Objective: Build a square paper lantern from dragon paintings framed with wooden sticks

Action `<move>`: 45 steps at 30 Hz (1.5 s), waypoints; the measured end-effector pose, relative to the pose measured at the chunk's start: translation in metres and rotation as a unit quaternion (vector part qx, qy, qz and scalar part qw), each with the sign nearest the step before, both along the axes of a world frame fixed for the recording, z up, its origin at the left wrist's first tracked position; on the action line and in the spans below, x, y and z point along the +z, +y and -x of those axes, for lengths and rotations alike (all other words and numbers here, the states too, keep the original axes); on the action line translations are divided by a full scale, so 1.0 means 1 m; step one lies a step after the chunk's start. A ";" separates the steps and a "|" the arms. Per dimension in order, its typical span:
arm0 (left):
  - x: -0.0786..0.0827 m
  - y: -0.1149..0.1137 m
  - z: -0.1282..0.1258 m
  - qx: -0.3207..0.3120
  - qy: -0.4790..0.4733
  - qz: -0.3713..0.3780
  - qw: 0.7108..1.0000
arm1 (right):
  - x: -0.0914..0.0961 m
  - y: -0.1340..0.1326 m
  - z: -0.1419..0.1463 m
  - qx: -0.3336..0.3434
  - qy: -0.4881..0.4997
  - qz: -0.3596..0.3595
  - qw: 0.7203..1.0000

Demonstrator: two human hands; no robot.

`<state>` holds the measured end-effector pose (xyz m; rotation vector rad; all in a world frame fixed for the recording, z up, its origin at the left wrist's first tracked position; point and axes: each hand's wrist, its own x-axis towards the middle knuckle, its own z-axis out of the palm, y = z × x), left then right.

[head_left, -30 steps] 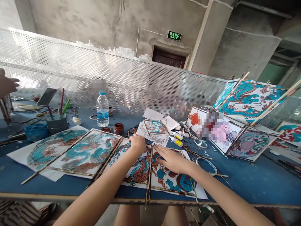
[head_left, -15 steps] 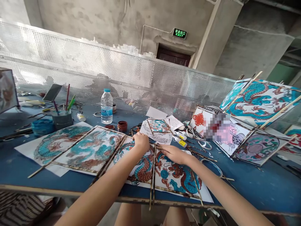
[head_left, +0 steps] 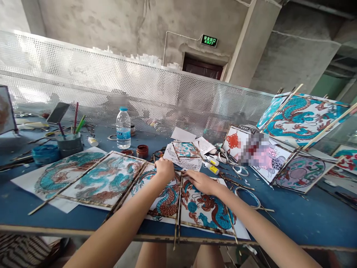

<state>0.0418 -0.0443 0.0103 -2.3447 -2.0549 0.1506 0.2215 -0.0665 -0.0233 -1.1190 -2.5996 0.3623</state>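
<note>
Two painted dragon panels lie side by side on the blue table point(head_left: 306, 223) in front of me, framed in thin bamboo sticks. My left hand point(head_left: 164, 168) is curled closed at the top edge of the left dragon panel point(head_left: 164, 199), pinching something I cannot make out. My right hand point(head_left: 201, 181) lies flat with fingers stretched out on the top of the right dragon panel point(head_left: 208, 212). A pair of bamboo sticks point(head_left: 178, 212) runs between the two panels toward the table's front edge.
Two more teal dragon panels point(head_left: 103, 180) lie to the left. A water bottle point(head_left: 123, 128), paint jars point(head_left: 141, 150), a brush cup point(head_left: 68, 143), glue tubes point(head_left: 211, 168) and wire rings point(head_left: 247, 197) lie around. Finished painted panels point(head_left: 301, 119) lean at the right. A perforated metal screen point(head_left: 139, 93) bounds the table's far side.
My right hand slid from the middle of the right panel up to its top edge. My left hand stayed at the left panel's top edge. The view shifted slightly.
</note>
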 end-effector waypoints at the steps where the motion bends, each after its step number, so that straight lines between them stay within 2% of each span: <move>1: 0.000 0.000 0.000 -0.001 0.000 -0.001 1.000 | 0.000 0.001 0.001 -0.001 -0.003 0.001 1.000; 5: 0.000 -0.001 -0.001 0.000 0.000 -0.006 1.000 | 0.004 -0.001 0.002 -0.013 -0.047 -0.007 0.999; 9: 0.000 -0.001 -0.001 0.000 0.001 -0.008 1.000 | 0.016 -0.023 0.003 -0.004 -0.082 -0.075 0.994; 12: 0.000 -0.001 -0.001 -0.001 -0.001 -0.013 1.000 | 0.020 -0.051 0.006 0.034 -0.064 -0.094 0.993; 16: 0.000 -0.002 0.000 -0.002 -0.004 -0.019 1.000 | 0.017 -0.072 0.011 0.090 -0.054 -0.063 0.993; 23: -0.001 -0.002 0.002 -0.005 -0.002 -0.029 1.000 | 0.021 -0.066 0.012 0.092 -0.066 -0.071 0.991; 29: -0.001 -0.002 0.001 -0.001 0.000 -0.026 1.000 | 0.018 -0.075 0.011 0.088 -0.082 -0.086 0.989; 38: 0.001 -0.003 0.001 -0.002 0.006 -0.018 1.000 | 0.015 -0.079 -0.001 0.057 -0.074 -0.055 0.994; 45: 0.001 -0.002 0.002 -0.004 0.000 -0.020 1.000 | 0.018 -0.077 0.010 0.061 -0.084 -0.077 0.992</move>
